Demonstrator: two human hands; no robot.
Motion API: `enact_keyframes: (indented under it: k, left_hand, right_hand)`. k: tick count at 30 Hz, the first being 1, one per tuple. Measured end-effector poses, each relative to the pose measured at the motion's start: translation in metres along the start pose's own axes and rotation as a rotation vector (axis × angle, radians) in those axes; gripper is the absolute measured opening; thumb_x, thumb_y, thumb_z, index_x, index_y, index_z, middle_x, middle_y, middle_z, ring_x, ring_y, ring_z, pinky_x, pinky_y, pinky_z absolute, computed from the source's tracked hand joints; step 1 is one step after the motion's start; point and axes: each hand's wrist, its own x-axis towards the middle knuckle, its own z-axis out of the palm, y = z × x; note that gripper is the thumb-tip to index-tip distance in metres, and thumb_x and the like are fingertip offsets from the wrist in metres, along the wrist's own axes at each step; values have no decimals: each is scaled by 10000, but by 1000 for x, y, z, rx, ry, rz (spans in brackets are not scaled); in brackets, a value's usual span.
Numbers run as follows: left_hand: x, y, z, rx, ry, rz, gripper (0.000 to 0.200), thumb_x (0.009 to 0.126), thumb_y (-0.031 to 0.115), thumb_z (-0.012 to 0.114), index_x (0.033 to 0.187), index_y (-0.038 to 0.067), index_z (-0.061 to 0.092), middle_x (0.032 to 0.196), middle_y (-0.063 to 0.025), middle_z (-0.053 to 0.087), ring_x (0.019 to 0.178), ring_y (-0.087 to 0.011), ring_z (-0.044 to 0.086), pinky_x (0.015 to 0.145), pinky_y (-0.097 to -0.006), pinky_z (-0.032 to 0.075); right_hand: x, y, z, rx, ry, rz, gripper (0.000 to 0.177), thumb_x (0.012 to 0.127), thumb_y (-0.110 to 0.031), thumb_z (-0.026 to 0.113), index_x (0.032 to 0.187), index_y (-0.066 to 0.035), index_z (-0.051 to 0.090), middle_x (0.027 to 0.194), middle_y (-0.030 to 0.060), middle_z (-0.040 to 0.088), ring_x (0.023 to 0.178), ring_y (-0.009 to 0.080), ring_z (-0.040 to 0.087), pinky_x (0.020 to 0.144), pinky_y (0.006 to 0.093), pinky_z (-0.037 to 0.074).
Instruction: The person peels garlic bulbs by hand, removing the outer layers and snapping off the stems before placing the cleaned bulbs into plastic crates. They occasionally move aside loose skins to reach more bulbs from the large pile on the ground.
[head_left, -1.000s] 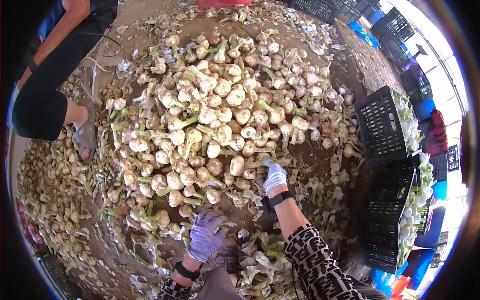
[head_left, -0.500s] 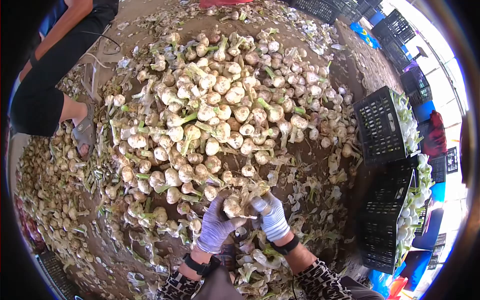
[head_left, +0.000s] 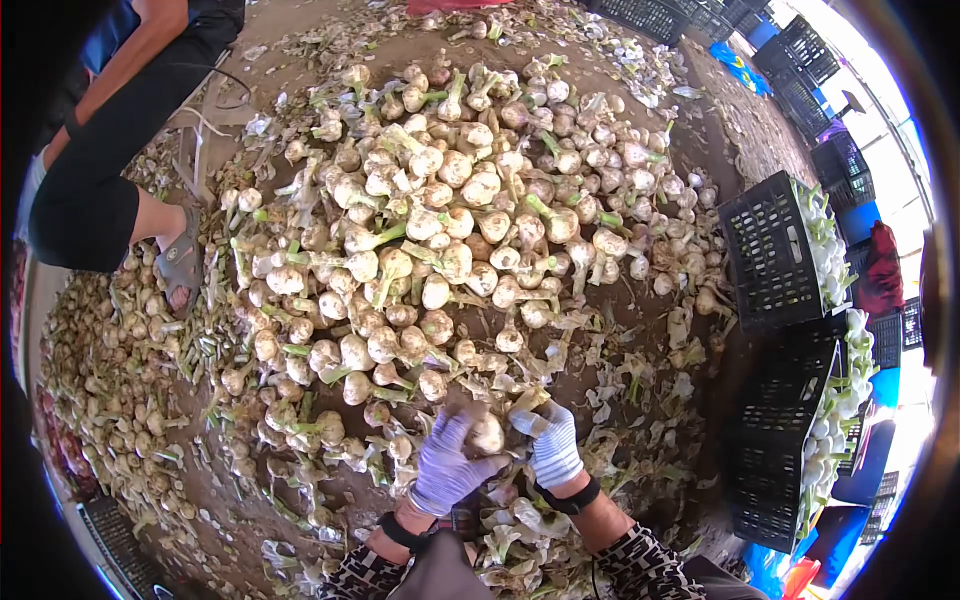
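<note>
A garlic bulb (head_left: 487, 434) is held in my left hand (head_left: 448, 465), which wears a purple knit glove with the fingers curled round the bulb's side. My right hand (head_left: 553, 448), in a white and blue striped glove, is close beside the bulb. Between its thumb and fingers a strip of dry, yellowish garlic skin (head_left: 529, 400) is pinched. Just beyond both hands lies a large heap of garlic bulbs (head_left: 455, 170) with soil on them and short green stems. Loose peeled skins (head_left: 525, 530) lie on the ground below my hands.
Black plastic crates (head_left: 768, 250) with cleaned white garlic (head_left: 825, 440) stand along the right side. At the upper left a person's leg (head_left: 90, 215) and sandal (head_left: 178, 260) are beside the heap. More garlic bulbs (head_left: 120, 360) spread over the left ground.
The dry outer skin has come away from the bulb, showing a paler surface. My right hand now holds the skin slightly apart from it. The view has shifted slightly.
</note>
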Motion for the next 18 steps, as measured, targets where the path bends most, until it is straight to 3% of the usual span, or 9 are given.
enact_keyframes:
  k: [4,5,6,8,10,13,15,16,18]
  left_hand:
    - [-3,0,1,-476,-17,-331,692,563,152,844,1171,48,532,1050,-126,584,957,-215,582,849,-322,468]
    - [-5,-4,3,-249,24,-156,702,565,154,836,1188,75,523,1101,-154,550,962,-257,579,833,-337,476]
    - [-3,-2,1,-250,24,-156,702,565,154,836,1188,75,523,1101,-154,550,962,-257,579,833,-337,476]
    - [-1,3,-3,251,46,267,711,570,151,823,1207,105,511,1156,-179,500,961,-309,569,813,-356,483]
    - [0,-1,-2,273,27,297,714,569,149,814,1215,143,511,1223,-203,441,974,-352,551,806,-376,487]
    - [3,2,-4,122,44,228,704,600,162,816,1221,76,495,1169,-197,505,946,-320,575,809,-357,496]
    - [6,1,-9,-780,-30,-368,669,665,239,797,1202,-9,484,1084,-168,569,926,-277,598,810,-328,505]
    - [6,-6,-8,-777,-29,-370,669,665,239,797,1202,-9,484,1084,-168,569,926,-277,598,810,-328,505]
    - [12,-19,-9,-1490,-227,-540,679,713,325,761,1187,-65,471,1005,-132,602,920,-230,607,805,-307,510]
  right_hand:
    - [-3,-5,6,-161,-39,-127,173,804,-82,609,959,-4,611,856,26,617,767,88,553,698,235,451]
    - [1,-4,6,-86,-40,-100,175,806,-80,599,963,-4,609,860,25,613,766,91,553,695,234,449]
    - [4,-4,5,-12,-41,-72,176,807,-77,589,966,-4,607,865,24,609,766,94,552,691,233,447]
    - [6,-6,2,65,-93,-20,176,788,-44,577,956,-4,609,858,20,603,758,101,551,679,232,447]
    - [5,-7,1,72,-128,-41,186,768,-25,567,949,-8,611,836,17,597,743,103,547,662,225,444]
    - [5,-5,-3,-3,-134,-98,224,735,2,577,956,-8,612,871,32,611,743,113,561,665,234,457]
    - [-4,-14,5,-56,-117,-117,273,712,44,584,979,-4,617,926,54,626,773,124,592,692,249,484]
    - [-4,-13,4,-54,-118,-115,273,712,44,584,979,-4,617,926,54,626,773,124,592,692,249,484]
    - [-2,-14,0,-654,-176,-575,298,715,56,586,1004,-9,619,944,52,630,821,124,596,734,249,488]
